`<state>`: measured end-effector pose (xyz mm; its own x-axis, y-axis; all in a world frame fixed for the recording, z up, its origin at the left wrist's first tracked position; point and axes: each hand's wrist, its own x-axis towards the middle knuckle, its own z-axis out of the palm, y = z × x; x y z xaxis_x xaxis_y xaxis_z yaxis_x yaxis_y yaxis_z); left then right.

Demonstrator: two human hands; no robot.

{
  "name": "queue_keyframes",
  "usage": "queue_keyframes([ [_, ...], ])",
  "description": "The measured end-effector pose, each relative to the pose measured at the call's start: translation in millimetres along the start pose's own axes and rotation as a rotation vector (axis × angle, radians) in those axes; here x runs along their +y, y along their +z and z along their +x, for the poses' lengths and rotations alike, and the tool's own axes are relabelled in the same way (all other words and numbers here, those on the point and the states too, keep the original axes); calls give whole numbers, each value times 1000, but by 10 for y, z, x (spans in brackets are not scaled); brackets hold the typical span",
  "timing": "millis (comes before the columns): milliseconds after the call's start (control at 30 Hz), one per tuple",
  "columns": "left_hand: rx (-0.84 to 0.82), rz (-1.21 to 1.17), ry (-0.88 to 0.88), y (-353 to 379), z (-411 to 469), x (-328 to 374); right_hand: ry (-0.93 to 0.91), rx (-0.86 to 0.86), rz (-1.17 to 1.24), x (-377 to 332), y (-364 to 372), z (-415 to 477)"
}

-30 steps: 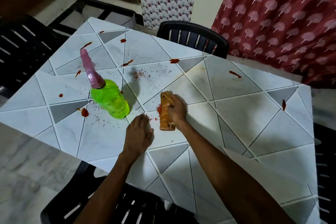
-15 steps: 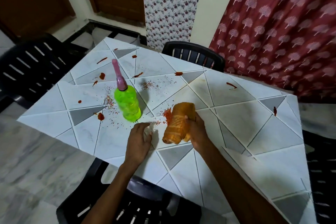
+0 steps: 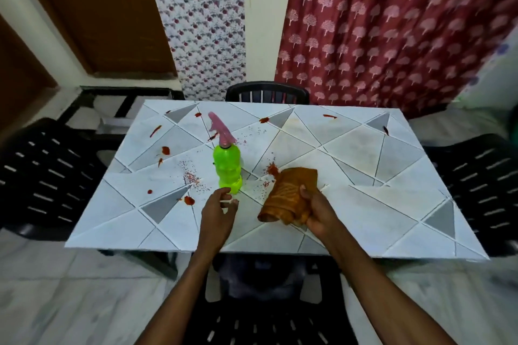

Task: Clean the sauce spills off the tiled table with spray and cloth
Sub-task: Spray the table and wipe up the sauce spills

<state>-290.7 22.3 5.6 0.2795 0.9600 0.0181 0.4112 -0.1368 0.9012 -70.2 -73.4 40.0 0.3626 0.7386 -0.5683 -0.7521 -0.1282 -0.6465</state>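
Two hands reach in over a black slatted plastic chair [image 3: 266, 316] to the near half of the white-and-grey tiled table [image 3: 364, 221]. The right hand [image 3: 319, 214] grips a folded orange-brown patterned cloth [image 3: 286, 196], with the thumb on top and the fingers curled beneath. Whether the cloth touches the tiles cannot be told. The left hand [image 3: 217, 211] hangs left of it, fingers loosely curled and apart, gripping nothing that can be made out.

Just beyond that hand stands a translucent lime-green plastic spray bottle [image 3: 227, 169] with a pink trigger head [image 3: 221, 129]. It is upright, and its liquid level cannot be read through the tinted wall.

A red sauce smear [image 3: 272, 168] lies just beside the cloth's far corner, and a red blob [image 3: 189, 200] sits left of the left hand. Fine red flecks [image 3: 193, 176] scatter left of the bottle. Further red sauce spots [image 3: 166, 150] dot the far-left tiles, and a red streak [image 3: 330, 116] marks the far edge.

With so many marks unwiped, the task looks early, and the step in hand seems to be a pause between wipes. The next move probably calls for the left hand to close round the bottle and aim its nozzle at the smear. The cloth would then be pressed flat and drawn across.

Beyond the table stand another black chair [image 3: 267, 92] and a maroon tree-print curtain [image 3: 392, 22].
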Motion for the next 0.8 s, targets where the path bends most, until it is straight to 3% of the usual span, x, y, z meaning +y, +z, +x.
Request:
queue_keyframes([
  [433, 97, 64, 60, -468, 785, 168, -33, 65, -31, 268, 498, 161],
  [533, 185, 83, 165, -452, 993, 211, -43, 123, -15, 370, 637, 177],
  [667, 70, 9, 285, -390, 1327, 249, -117, 253, 5, 498, 816, 227],
  [800, -119, 1, 278, -326, 1558, 349, -176, 373, 40, 663, 1002, 256],
])
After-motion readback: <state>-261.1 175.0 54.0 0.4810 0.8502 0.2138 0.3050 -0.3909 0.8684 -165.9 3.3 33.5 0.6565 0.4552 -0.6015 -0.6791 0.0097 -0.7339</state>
